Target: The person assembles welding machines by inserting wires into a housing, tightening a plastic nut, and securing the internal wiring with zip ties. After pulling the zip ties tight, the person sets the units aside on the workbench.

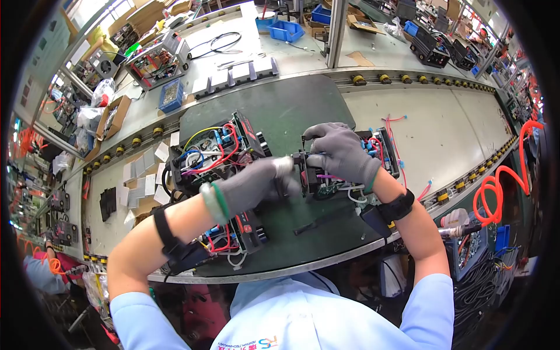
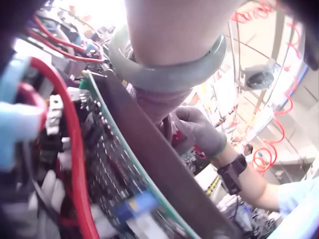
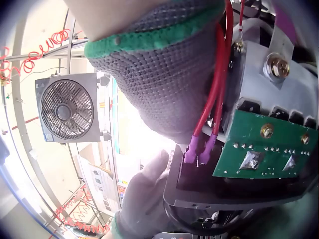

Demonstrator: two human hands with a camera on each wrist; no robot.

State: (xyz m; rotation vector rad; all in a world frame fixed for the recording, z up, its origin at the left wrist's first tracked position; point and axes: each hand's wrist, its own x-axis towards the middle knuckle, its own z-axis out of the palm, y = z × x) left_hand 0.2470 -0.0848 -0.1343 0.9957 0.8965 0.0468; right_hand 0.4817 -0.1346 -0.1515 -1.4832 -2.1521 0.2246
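Note:
On the green mat stands an open electrical unit with coloured wires and a dark front panel. The gloved right hand grips this panel, fingers bent over its upper part. At the panel's other face is the gloved left hand; its fingers are motion-blurred, and whether they hold anything is unclear. The right wrist view shows a green circuit board, red wires with purple connectors, and the left hand beside the dark casing. In the left wrist view, a circuit board partly hides the hands.
Another open unit stands left on the mat, with a further unit below it, near the left forearm. A thin dark item lies near the front edge. Roller rails run behind; a coiled orange hose hangs right.

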